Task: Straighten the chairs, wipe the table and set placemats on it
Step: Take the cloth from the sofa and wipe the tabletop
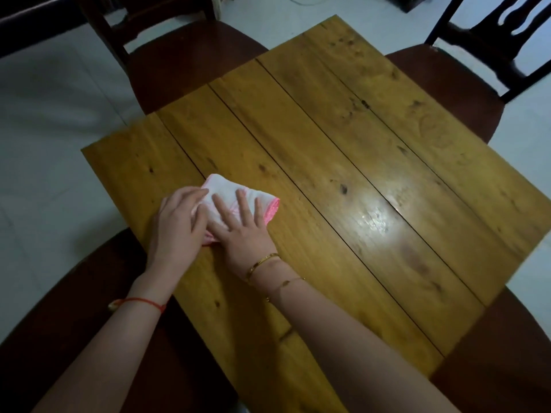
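A white cloth with pink edging (262, 198) lies folded on the left part of the yellow plank table (357, 162). My right hand (241, 228) presses flat on it with fingers spread and straight. My left hand (176, 225) rests beside it on the cloth's left edge, fingers lying over the fabric. Dark wooden chairs stand around the table: one at the far left (185, 64), one at the far right (465, 84), one near left (83, 308) and one near right (507, 353). No placemats are in view.
Pale tiled floor (53, 150) surrounds the table. A glossy patch of reflected light (375, 216) shows on the middle planks. The chair seats are tucked partly under the table corners.
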Available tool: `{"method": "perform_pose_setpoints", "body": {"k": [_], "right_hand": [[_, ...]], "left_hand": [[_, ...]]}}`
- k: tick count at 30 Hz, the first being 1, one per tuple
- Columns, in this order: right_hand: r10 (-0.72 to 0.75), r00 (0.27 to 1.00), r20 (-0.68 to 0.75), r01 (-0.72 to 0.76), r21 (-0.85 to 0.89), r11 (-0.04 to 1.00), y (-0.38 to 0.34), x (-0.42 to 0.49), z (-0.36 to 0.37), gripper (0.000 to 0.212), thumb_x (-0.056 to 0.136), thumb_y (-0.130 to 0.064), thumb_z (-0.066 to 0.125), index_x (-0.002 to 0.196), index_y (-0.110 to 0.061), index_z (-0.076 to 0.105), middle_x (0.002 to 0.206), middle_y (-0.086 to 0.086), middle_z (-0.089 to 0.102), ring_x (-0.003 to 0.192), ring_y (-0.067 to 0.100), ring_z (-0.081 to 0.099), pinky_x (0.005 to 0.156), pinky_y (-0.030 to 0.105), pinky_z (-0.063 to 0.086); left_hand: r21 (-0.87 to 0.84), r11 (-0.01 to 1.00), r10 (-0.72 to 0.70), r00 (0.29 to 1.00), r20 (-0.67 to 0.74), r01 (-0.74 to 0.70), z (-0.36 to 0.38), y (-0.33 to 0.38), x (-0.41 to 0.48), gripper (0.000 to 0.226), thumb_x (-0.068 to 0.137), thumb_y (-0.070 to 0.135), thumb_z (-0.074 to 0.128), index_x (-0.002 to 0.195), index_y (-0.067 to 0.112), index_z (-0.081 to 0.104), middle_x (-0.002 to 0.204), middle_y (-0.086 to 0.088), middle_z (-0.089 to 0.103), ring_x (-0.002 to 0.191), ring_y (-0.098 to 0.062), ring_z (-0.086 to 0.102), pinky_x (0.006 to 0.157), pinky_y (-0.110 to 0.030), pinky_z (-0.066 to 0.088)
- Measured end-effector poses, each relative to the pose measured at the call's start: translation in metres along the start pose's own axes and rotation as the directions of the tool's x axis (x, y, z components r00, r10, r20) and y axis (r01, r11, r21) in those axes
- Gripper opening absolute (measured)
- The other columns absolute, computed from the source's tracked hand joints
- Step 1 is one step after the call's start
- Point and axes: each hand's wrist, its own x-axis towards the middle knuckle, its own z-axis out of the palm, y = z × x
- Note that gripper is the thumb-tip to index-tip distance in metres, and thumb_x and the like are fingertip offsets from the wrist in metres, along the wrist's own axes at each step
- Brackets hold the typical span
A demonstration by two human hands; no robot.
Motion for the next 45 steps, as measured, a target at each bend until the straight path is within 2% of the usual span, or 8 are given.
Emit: {"method": "perform_pose_setpoints", "body": {"k": [9,16,20,26,34,38,42,45], "right_hand": [[0.206,0.979,-0.003,-0.205,0.080,0.976,0.091,-0.117,-0.002,0.080,0.092,-0.007,0.033,0.153,-0.042,-0.005,0.163,-0.005,-0.013,0.144,0.038,-0.024,0.116,0.060,-0.008],[0.347,0.938,0.005,-0.346,0.113,0.932,0.098,-0.133,-0.003,0.078,0.092,-0.004,0.030,0.154,-0.040,-0.002,0.163,0.000,-0.012,0.144,0.042,-0.023,0.114,0.059,-0.013],[0.338,0.941,-0.005,-0.335,0.115,0.935,0.077,-0.147,0.005,0.085,0.088,0.001,0.033,0.154,-0.040,-0.002,0.163,0.000,-0.013,0.143,0.043,-0.025,0.114,0.061,-0.013],[0.261,0.965,-0.035,-0.259,0.052,0.964,0.033,-0.194,0.038,0.072,0.096,-0.014,0.033,0.154,-0.040,-0.002,0.163,0.000,-0.012,0.142,0.044,-0.024,0.114,0.064,-0.010],[0.188,0.979,-0.082,-0.184,0.053,0.981,-0.034,-0.280,0.083,0.075,0.096,-0.016,0.042,0.154,-0.037,0.001,0.164,0.002,-0.008,0.143,0.046,-0.023,0.114,0.065,-0.008],[0.184,0.979,-0.094,-0.178,0.066,0.982,-0.046,-0.310,0.097,0.076,0.095,-0.015,0.042,0.154,-0.037,0.001,0.164,0.002,-0.007,0.142,0.045,-0.024,0.114,0.064,-0.008],[0.191,0.974,-0.118,-0.183,0.073,0.980,-0.043,-0.324,0.100,0.076,0.093,-0.014,0.040,0.155,-0.035,0.002,0.164,0.003,-0.002,0.145,0.044,-0.018,0.116,0.061,-0.004],[0.282,0.946,-0.158,-0.267,0.107,0.958,-0.025,-0.327,0.094,0.076,0.088,-0.011,0.035,0.155,-0.034,0.006,0.164,0.004,0.002,0.146,0.045,-0.012,0.117,0.062,0.001]], "left_hand": [[0.039,0.996,-0.080,0.997,0.023,0.080,0.030,0.020,-0.111,0.037,0.098,0.016,0.056,0.134,0.010,0.059,0.135,-0.009,0.056,0.127,-0.028,0.044,0.109,-0.041,0.037],[-0.003,0.999,-0.034,0.999,0.016,0.034,0.051,0.049,-0.148,0.038,0.097,0.011,0.058,0.134,0.005,0.059,0.134,-0.012,0.057,0.127,-0.028,0.045,0.104,-0.027,0.030],[-0.004,1.000,-0.008,1.000,0.023,0.008,0.055,0.053,-0.162,0.039,0.098,0.013,0.056,0.136,0.006,0.058,0.134,-0.011,0.057,0.128,-0.025,0.043,0.105,-0.028,0.031],[-0.010,1.000,-0.005,1.000,0.020,0.006,0.054,0.056,-0.188,0.043,0.100,0.018,0.052,0.143,0.009,0.050,0.139,-0.010,0.053,0.133,-0.025,0.041,0.108,-0.036,0.036],[-0.014,0.999,0.044,0.998,0.044,-0.044,0.057,0.063,-0.241,0.043,0.101,0.018,0.050,0.143,0.009,0.050,0.142,-0.011,0.051,0.133,-0.025,0.041,0.107,-0.036,0.037],[-0.016,0.998,0.061,0.996,0.070,-0.060,0.062,0.068,-0.262,0.041,0.101,0.019,0.049,0.142,0.012,0.052,0.142,-0.008,0.051,0.133,-0.022,0.041,0.105,-0.035,0.040],[-0.013,0.994,0.108,0.989,0.105,-0.108,0.070,0.074,-0.272,0.040,0.101,0.022,0.049,0.139,0.012,0.055,0.140,-0.008,0.053,0.131,-0.024,0.043,0.106,-0.045,0.043],[-0.020,0.991,0.131,0.986,0.099,-0.130,0.074,0.077,-0.270,0.040,0.100,0.021,0.050,0.138,0.009,0.055,0.137,-0.009,0.055,0.129,-0.026,0.044,0.106,-0.045,0.042]]}}
